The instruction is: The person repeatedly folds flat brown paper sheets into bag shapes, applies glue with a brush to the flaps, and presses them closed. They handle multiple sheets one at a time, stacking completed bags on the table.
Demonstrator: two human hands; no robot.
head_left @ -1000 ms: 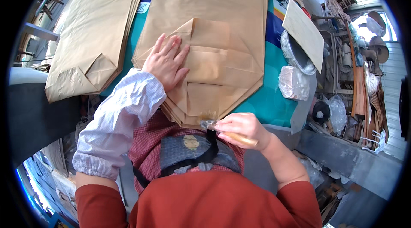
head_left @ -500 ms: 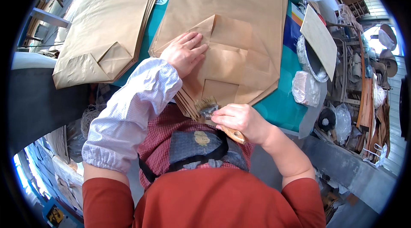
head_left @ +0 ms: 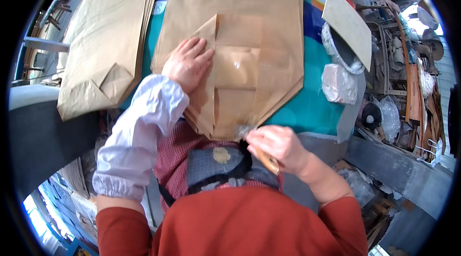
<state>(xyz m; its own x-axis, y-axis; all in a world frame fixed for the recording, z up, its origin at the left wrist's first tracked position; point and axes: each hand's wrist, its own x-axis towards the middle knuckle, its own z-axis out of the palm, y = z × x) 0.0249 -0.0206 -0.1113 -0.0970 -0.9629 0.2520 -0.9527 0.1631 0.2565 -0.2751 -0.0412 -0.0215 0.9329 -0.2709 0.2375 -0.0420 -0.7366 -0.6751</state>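
Observation:
A stack of large brown paper bags [head_left: 187, 6] lies in front of me, the top one with its bottom end folded into flaps and a wet, shiny patch in the middle. My left hand [head_left: 188, 63] rests on the left flap with its fingers stretched out, pressing on the paper. In my right hand [head_left: 278, 145] is a paste brush [head_left: 267, 161] with a wooden handle, gripped in closed fingers. Its bristles, blurred by motion, are at the near edge of the top bag, right of its middle.
To the left lies another stack of brown paper bags [head_left: 101, 30] with a folded end. A teal sheet [head_left: 288, 112] covers the table. On the right are a round tub [head_left: 336, 47] under a pale board [head_left: 348, 25] and a plastic-wrapped white block [head_left: 339, 84].
My right hand has moved the brush rightward and slightly nearer along the bag's near edge. My left hand stays on the flap. The whole view has shifted a little.

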